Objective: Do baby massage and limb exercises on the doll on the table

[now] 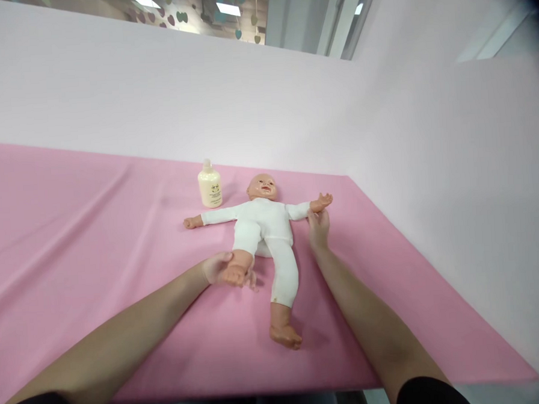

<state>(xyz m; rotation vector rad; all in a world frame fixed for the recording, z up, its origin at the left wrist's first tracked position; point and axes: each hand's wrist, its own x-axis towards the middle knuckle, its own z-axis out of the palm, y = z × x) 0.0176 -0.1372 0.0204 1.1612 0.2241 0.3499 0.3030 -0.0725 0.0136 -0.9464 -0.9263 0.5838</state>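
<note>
Doll: a baby doll (264, 226) in a white one-piece suit lies on its back near the middle of the pink cloth (72, 236), arms flung wide, head toward the far wall.
Left hand: the left hand (221, 268) cups the doll's bent leg from below, its fingers curled round the bare foot (236, 275), which rests in the palm.
Right hand: the right hand (318, 226) lies flat beside the doll's outstretched arm, fingertips touching the doll's wrist just under the small open hand (322, 200); whether it pinches the wrist or only rests against it, I cannot tell.
Other leg: it stretches straight toward the near edge of the table, bare foot (286, 334) lying on the cloth.
Bottle: a cream-coloured bottle (209, 184) stands upright just beside the doll's head, near its other arm.
Writing: the bottle has a small printed label, too small to read.
Backdrop: a plain pale wall (246, 101) rises behind the table.
</note>
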